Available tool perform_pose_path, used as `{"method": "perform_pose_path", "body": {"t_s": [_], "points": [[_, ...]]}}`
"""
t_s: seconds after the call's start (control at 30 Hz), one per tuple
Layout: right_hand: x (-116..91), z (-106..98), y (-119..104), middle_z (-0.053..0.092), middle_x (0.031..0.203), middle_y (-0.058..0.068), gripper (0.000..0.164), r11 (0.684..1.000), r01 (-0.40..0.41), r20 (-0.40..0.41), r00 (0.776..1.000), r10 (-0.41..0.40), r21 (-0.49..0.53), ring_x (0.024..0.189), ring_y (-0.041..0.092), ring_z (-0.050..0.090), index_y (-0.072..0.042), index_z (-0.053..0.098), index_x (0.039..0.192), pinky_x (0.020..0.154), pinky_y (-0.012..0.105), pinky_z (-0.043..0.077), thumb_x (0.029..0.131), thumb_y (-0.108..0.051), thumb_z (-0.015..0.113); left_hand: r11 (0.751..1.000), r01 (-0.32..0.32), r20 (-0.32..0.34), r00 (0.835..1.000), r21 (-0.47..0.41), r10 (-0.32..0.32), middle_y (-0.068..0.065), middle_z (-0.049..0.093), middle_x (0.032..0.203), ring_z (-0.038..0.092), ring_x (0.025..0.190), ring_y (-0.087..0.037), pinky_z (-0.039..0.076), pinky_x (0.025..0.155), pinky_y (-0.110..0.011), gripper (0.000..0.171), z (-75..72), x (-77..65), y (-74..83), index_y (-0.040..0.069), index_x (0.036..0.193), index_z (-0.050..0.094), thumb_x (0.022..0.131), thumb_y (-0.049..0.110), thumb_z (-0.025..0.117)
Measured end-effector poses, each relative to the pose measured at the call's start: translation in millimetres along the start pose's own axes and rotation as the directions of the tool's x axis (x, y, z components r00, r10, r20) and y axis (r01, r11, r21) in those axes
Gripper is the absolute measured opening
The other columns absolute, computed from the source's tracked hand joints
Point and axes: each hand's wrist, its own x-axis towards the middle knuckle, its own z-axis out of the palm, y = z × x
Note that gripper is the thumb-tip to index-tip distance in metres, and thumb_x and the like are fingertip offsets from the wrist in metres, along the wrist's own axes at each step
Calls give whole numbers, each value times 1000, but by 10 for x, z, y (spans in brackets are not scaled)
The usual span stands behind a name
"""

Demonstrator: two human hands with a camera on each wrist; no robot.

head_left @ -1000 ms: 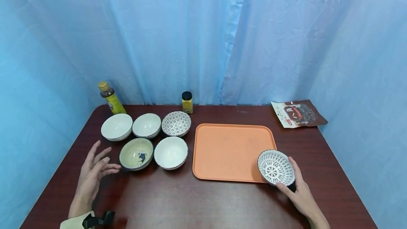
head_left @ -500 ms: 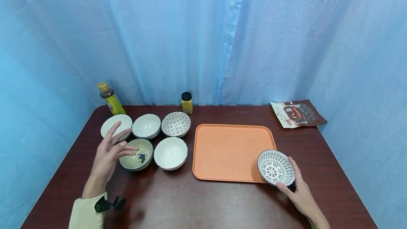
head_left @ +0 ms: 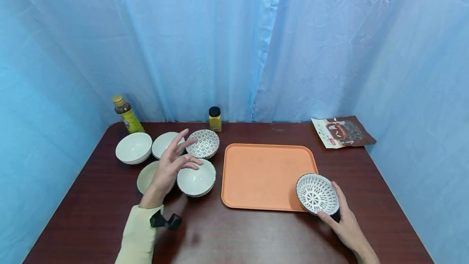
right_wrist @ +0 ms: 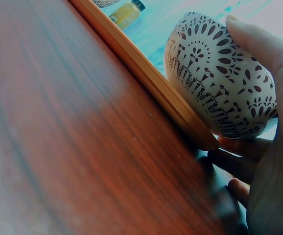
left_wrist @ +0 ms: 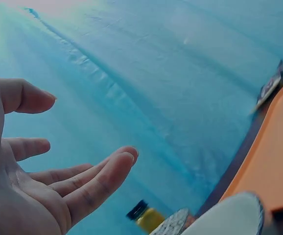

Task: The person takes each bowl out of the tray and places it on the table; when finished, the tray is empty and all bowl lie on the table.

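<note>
My right hand (head_left: 346, 219) grips a black-and-white patterned bowl (head_left: 317, 194) by its right side, over the front right corner of the orange tray (head_left: 264, 178). In the right wrist view the bowl's (right_wrist: 215, 78) outside shows dark petal marks, with the thumb along its upper side and fingers beneath. My left hand (head_left: 168, 172) is held above the bowls on the left with its fingers spread and nothing in it. It overlaps the green bowl (head_left: 145, 176) and reaches across the edge of a white bowl with a dark rim (head_left: 196, 180). The left wrist view shows the loose, bent fingers (left_wrist: 97, 188).
Behind are a stack of white bowls (head_left: 133, 148), another white bowl (head_left: 161, 144) and a lattice-patterned bowl (head_left: 205, 144). A sauce bottle (head_left: 128, 115) and a yellow jar with a black lid (head_left: 215, 120) stand at the back. A food pouch (head_left: 343, 132) lies back right.
My left hand has moved right and slightly away from me, from beside the green bowl to over the middle of the bowls. The right hand and its bowl have stayed put.
</note>
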Motion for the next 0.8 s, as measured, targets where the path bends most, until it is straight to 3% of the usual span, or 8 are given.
{"method": "perform_pose_path", "body": {"t_s": [0.17,0.43,0.67,0.8], "points": [[4,5,11,9,167,25,103,1000,4,-5,1000,-4,-2,147,54,21,-26,-7,162,106,75,29,93,-36,69,998,67,34,997,-20,-67,-33,34,154,75,84,-15,64,74,-30,69,242,146,-72,7,160,18,98,-1,47],[14,16,40,7,168,21,101,999,42,-30,999,-41,20,149,48,17,-26,-6,162,109,73,27,93,-33,68,990,136,117,984,-29,-132,-30,38,155,74,85,-15,64,77,-35,69,605,294,-251,13,161,20,99,4,49],[15,15,38,1,169,20,104,998,34,-25,999,-32,55,152,45,10,-26,-10,162,111,74,22,94,-33,68,989,147,169,975,-3,-144,-25,42,153,71,94,-44,65,77,-38,68,856,379,-367,15,161,22,99,7,50],[6,5,35,-1,169,20,105,997,16,-23,1000,-15,72,153,43,7,-25,-12,161,114,72,18,94,-33,67,989,151,188,971,8,-150,-25,43,152,67,96,-53,64,78,-43,67,979,420,-426,18,160,24,99,6,49]]}}
